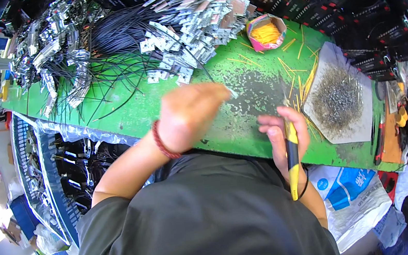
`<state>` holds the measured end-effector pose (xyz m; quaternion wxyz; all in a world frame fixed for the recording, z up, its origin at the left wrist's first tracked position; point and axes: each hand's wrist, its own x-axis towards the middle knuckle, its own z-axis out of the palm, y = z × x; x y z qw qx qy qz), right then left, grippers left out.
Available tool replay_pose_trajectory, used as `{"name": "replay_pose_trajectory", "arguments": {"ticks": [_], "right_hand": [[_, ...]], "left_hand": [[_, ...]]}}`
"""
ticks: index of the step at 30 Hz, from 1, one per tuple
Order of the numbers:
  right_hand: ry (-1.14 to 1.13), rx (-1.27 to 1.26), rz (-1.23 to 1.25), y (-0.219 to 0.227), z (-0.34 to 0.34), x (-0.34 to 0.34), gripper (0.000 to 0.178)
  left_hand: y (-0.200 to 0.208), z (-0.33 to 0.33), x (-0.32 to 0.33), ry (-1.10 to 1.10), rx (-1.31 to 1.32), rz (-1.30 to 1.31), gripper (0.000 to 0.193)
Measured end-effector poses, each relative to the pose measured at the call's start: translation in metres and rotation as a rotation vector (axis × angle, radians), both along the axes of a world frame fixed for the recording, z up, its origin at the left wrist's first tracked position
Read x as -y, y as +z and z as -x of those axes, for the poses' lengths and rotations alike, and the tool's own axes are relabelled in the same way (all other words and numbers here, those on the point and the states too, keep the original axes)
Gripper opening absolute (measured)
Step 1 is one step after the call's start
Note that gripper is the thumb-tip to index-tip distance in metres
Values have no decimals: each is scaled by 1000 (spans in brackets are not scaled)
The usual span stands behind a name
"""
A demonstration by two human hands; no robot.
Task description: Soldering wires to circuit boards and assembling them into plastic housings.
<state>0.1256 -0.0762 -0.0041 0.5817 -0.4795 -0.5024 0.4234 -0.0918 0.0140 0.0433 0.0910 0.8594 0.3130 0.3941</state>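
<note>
My left hand [189, 114], with a dark red cord bracelet at its wrist, is over the front middle of the green table. Its fingers are pinched together and blurred by motion. A small pale piece [233, 93] shows at their tips, and a black wire [207, 75] runs to them from the pile behind. Further right, my right hand [294, 135] holds a slim yellow-and-black handled tool [292, 151] upright against the palm. The tool's narrow metal end points away from me. Thumb and fingertips of that hand are partly spread.
Metal plates [195, 24] with black wires are heaped at the back, beside tangled metal parts [60, 48]. A small box [281, 25] holds thin yellow sticks; others lie loose. Grey grains [338, 95] cover a pale sheet [365, 125] at right. Black boxes [296, 2] line the far edge.
</note>
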Motion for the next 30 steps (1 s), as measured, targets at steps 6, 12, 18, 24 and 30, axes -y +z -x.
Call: {"name": "replay_pose_trajectory", "arguments": {"ticks": [6, 12, 18, 24, 30], "right_hand": [[-48, -221, 158, 6, 10, -6, 51], [-11, -356, 134, 5, 0, 5, 51], [-15, -118, 22, 11, -9, 10, 42], [-70, 124, -66, -3, -44, 0, 40], [-32, 461, -91, -7, -29, -14, 45]], "left_hand": [[-25, -37, 24, -138, 111, 52, 23], [-25, -45, 33, -262, 50, 126, 24], [-6, -43, 30, -134, 104, 387, 25], [10, 7, 31, -7, -110, 575, 10], [-6, 29, 12, 140, -322, 561, 11]]}}
